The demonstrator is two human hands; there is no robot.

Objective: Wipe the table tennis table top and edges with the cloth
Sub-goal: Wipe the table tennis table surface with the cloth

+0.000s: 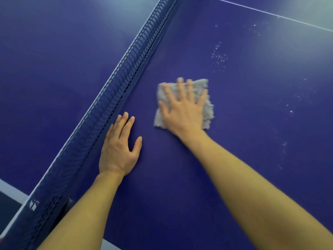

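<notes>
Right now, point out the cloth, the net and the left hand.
cloth (pixel 209 112): head view, right edge showing beside the hand that presses it.
net (pixel 126 73): head view, mesh partway along its length.
left hand (pixel 117 150): head view, back of the hand.

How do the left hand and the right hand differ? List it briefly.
The left hand rests bare on the table top; the right hand presses the grey cloth. The left hand lies beside the net; the right hand lies farther out, nearer the white specks. Both are flat, palm down.
</notes>
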